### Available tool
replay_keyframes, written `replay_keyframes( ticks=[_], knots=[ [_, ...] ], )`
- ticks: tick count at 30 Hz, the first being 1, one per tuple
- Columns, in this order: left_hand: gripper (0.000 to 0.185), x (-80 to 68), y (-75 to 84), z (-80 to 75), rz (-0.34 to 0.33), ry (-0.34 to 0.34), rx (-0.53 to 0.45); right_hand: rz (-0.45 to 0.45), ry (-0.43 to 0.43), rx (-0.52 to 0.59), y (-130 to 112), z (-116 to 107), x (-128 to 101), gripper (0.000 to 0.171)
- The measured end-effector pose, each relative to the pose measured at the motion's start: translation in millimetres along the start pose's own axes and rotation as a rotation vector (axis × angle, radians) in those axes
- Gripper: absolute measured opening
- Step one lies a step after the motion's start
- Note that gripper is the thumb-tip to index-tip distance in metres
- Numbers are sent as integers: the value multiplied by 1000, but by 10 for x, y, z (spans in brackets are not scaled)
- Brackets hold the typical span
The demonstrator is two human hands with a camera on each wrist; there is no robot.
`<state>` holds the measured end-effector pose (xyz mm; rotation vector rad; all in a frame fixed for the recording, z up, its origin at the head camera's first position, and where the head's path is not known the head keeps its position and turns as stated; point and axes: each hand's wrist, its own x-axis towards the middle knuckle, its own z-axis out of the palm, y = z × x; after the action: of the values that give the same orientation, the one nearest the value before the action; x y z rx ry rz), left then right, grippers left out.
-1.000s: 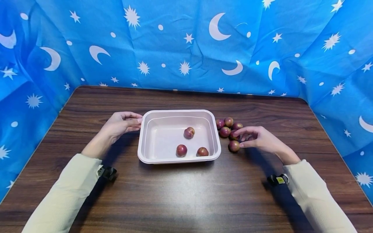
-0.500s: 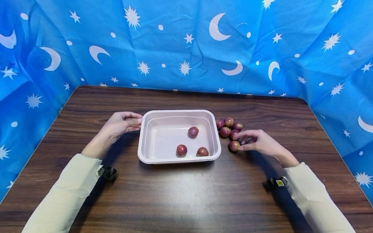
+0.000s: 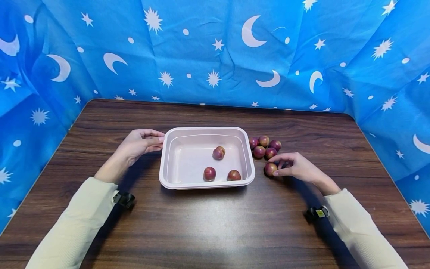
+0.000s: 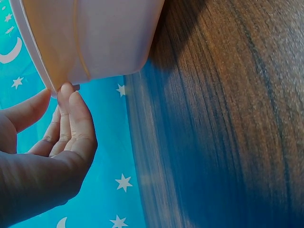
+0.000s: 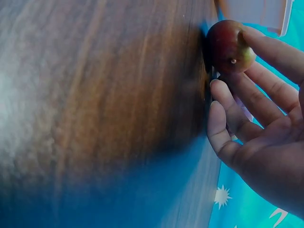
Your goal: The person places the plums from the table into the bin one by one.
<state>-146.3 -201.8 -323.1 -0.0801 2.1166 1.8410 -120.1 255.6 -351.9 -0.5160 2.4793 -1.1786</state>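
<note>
Round reddish fruit (image 3: 269, 169), 1 of 9 — on the table, right of a pale tray, in a pinch.
Right hand (image 3: 298, 166): thumb and fingers grasp the fruit. Left hand (image 3: 137, 145): fingertips and thumb pinch the rim of the tray (image 3: 181, 186). Inside the tray: 3 fruits (image 3: 209, 174), 1 with a doubled outline. Just beyond the held fruit: a cluster of 5 (image 3: 259, 152). The tray's right wall stands between outer and inner fruits — wooden table (image 3: 215, 231) below, blue star-and-moon cloth (image 3: 201, 48) behind.
</note>
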Motion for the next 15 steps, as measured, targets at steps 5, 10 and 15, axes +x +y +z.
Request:
replay_keyframes(
  ticks=[5,10,15],
  knots=[
    [33,-2,-3,0,-2,-1,-6,11,-8,13,0,0,-5,31],
    [32,-1,-5,-2,0,-1,5,20,-10,-10,27,-14,-5,30],
    [32,5,-4,-3,3,1,9,30,-16,-26,39,-32,-4,30]
  ],
)
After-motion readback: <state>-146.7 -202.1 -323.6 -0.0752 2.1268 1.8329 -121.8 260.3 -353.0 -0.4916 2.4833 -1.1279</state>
